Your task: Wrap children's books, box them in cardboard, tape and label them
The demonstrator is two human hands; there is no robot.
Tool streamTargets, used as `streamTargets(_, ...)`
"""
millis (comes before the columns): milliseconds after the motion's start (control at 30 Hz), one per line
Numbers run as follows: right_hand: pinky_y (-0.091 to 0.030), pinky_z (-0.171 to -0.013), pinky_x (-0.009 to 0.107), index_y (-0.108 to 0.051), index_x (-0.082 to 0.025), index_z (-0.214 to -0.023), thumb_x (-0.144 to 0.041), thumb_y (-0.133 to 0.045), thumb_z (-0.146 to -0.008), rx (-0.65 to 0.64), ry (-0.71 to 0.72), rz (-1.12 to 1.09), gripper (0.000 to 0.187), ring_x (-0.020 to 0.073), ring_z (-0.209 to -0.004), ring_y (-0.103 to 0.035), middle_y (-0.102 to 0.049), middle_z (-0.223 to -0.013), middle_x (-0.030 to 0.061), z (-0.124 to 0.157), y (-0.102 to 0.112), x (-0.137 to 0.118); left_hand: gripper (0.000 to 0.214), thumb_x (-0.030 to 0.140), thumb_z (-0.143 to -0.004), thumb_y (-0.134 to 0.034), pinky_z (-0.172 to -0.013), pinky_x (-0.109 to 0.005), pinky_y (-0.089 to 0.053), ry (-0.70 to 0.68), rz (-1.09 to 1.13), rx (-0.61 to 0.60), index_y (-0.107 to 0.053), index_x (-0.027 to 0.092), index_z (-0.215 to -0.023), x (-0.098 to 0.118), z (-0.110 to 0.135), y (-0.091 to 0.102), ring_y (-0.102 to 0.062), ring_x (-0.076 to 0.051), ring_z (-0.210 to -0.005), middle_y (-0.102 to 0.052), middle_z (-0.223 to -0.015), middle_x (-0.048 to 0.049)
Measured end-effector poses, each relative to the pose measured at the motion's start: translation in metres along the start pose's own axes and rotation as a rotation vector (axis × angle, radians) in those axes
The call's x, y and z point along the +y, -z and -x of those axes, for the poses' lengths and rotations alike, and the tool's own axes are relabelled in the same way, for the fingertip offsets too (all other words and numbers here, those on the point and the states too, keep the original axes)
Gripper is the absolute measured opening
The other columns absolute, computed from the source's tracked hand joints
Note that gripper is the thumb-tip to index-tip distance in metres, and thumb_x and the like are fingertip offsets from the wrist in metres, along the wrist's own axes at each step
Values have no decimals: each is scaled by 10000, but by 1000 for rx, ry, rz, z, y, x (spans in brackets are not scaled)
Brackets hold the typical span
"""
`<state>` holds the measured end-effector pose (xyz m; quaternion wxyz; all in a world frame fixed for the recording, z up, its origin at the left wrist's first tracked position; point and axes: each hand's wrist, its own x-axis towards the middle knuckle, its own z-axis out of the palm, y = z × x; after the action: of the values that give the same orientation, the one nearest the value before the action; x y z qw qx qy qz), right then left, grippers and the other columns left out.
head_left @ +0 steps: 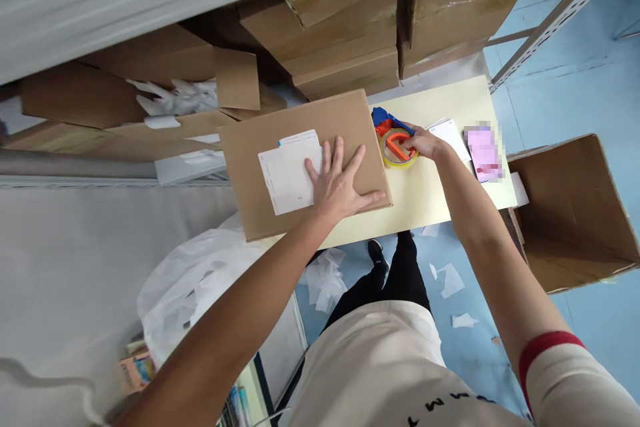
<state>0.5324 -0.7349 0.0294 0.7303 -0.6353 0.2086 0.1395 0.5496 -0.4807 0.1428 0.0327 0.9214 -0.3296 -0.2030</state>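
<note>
A flat, closed cardboard box (330,115) lies on the pale yellow table (425,203), with white paper labels (287,180) on its top. My left hand (336,181) rests on the box with its fingers spread, partly over the labels. Just right of the box, my right hand (425,143) grips a tape dispenser (397,145), which has a blue and orange body and a roll of tape. Part of the dispenser's handle is hidden by my fingers.
White papers (450,137) and a pink, pixelated item (484,153) lie at the table's right. An open carton (575,213) stands beyond. Large cartons (340,27) fill the shelf behind. A white plastic bag (185,280) sits lower left, and paper scraps (453,280) litter the floor.
</note>
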Motion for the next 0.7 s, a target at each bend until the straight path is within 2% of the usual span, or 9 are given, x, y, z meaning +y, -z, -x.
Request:
streamTargets(100, -508, -648, 269, -520, -197, -1355, -84, -588, -583, 36, 32, 58, 783, 132, -692, -545, -647, -811, -38, 14, 2, 2, 1079, 716, -658, -669, -1090, -726, -48, 9, -5, -16, -192, 329, -1546, 2, -1, 0, 5, -455, -1483, -13, -1650, -114)
streamTargets(200, -527, -684, 287, -508, -190, -1378, -65, -602, -577, -1, -17, 61, 816, 152, -736, -577, -673, -869, -11, 46, -4, 14, 1071, 710, -666, -667, -1092, -725, -42, 6, 6, -25, -182, 339, -1546, 4, -1, 0, 15, -449, -1485, -24, -1652, -102)
streamTargets(367, -557, -715, 321, -408, -228, -1461, -93, -615, -599, -80, -136, 5, 897, 182, -797, -637, -697, -1018, 29, 148, -34, 70, 1076, 711, -664, -665, -1093, -727, -25, 3, 26, -16, -178, 337, -1548, 5, 0, 1, 39, -450, -1484, -42, -1651, -100)
streamTargets(467, -546, -696, 318, -377, -242, -1485, -87, -568, -621, -125, -166, 90, 898, 177, -756, -649, -706, -1007, 29, 199, -52, 91, 1064, 720, -674, -648, -1098, -722, -22, -6, 25, -5, -183, 331, -1548, 5, 1, 1, 37, -437, -1488, -47, -1651, -103)
streamTargets(533, -535, -745, 329, -443, -257, -1451, -86, -567, -631, -132, -118, 273, 847, 185, -791, -652, -693, -1057, 45, 209, -63, 87, 1068, 719, -676, -648, -1101, -719, -18, -7, 22, -6, -173, 329, -1550, 5, 1, 1, 46, -431, -1489, -61, -1650, -102)
streamTargets(633, -510, -793, 353, -499, -316, -1415, -151, -619, -697, -60, -55, 715, 746, 214, -821, -647, -654, -1049, 68, 195, -86, 62, 1084, 719, -671, -652, -1103, -715, -6, -15, 24, 1, -162, 321, -1553, 6, 2, 1, 51, -426, -1490, -73, -1648, -109)
streamTargets(700, -499, -771, 353, -547, -355, -1371, -233, -662, -735, -89, -38, 970, 658, 239, -825, -647, -629, -1029, 83, 185, -105, 46, 1074, 731, -675, -637, -1109, -705, 5, -22, 38, 14, -178, 314, -1551, 6, 1, 0, 39, -418, -1493, -63, -1648, -115)
